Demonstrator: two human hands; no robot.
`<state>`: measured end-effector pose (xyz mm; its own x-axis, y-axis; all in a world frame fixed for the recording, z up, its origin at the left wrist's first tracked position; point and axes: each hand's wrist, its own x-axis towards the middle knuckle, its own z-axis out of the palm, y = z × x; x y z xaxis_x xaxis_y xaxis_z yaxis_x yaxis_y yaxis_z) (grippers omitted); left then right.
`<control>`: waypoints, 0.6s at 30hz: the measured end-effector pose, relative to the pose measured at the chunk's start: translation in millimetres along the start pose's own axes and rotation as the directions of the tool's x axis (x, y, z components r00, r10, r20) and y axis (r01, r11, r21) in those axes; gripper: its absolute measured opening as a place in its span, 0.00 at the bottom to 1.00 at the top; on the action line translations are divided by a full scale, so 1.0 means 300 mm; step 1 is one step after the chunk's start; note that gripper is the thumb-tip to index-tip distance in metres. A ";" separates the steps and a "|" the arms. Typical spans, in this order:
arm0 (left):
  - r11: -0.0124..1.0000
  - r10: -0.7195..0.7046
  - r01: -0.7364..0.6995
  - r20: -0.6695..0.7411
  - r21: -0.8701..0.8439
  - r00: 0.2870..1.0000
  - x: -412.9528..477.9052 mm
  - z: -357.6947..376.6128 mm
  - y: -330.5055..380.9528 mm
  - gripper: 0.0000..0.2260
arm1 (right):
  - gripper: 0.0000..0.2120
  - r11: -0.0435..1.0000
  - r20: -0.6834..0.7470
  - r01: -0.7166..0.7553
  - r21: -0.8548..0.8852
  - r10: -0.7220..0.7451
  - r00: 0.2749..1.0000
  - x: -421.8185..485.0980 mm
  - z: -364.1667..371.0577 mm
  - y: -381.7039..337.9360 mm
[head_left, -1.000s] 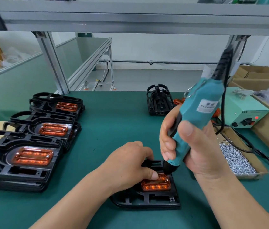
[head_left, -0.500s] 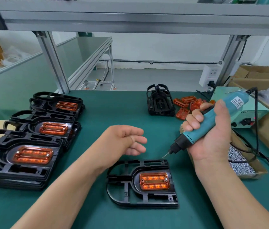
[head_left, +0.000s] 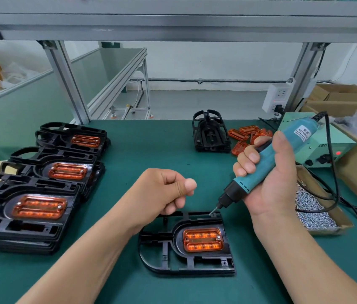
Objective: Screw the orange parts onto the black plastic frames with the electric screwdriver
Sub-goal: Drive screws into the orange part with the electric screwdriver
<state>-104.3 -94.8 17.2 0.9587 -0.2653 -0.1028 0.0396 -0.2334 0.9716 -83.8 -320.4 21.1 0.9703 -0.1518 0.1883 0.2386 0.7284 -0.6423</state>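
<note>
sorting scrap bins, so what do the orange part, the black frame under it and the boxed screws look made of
Orange part: translucent glossy plastic, seemingly; its inner ribs show through. Black frame: opaque moulded plastic, dull sheen, thin ribs and cut-outs. Screws: probably metal, bright silvery glints, though too small to say which.

Bare green worktop point(head_left: 151, 154) lies open across the middle toward the far edge, between the stacks of finished frames point(head_left: 39, 207) along the left and the black frame point(head_left: 168, 257) at centre front. The right side is crowded by the screw box point(head_left: 339, 224), the cable point(head_left: 335, 185) looped over it from the screwdriver point(head_left: 267, 163), and the green power unit point(head_left: 326, 148). A stack of bare frames point(head_left: 210, 134) and loose orange parts point(head_left: 245, 137) stand at the far right.
</note>
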 end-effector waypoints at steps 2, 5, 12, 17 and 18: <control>0.997 -0.012 0.015 0.038 -0.076 0.999 -0.003 0.001 0.007 0.10 | 0.15 1.000 -0.002 0.002 0.002 -0.002 1.000 -0.002 0.003 -0.001; 0.979 -0.042 0.068 0.138 -0.190 0.990 -0.011 0.002 0.012 0.08 | 0.14 1.000 -0.006 0.012 0.011 -0.012 1.000 -0.002 0.007 -0.005; 0.983 -0.012 0.057 0.245 -0.176 0.969 -0.031 0.020 0.024 0.08 | 0.15 0.995 -0.008 0.057 0.078 -0.056 0.998 0.001 0.010 -0.033; 0.998 0.001 0.015 0.241 -0.065 0.971 -0.036 0.041 0.019 0.07 | 0.17 0.988 -0.032 0.086 0.125 -0.083 0.996 0.003 0.006 -0.050; 0.998 0.002 0.014 0.248 -0.061 0.969 -0.038 0.047 0.018 0.06 | 0.17 0.988 -0.039 0.088 0.128 -0.084 0.996 0.002 0.006 -0.050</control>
<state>-118.9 -106.3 20.8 0.8591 -0.4891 -0.1506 0.0700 -0.1792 0.9813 -86.7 -330.2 32.1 0.9476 -0.2384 0.2126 0.3165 0.7914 -0.5229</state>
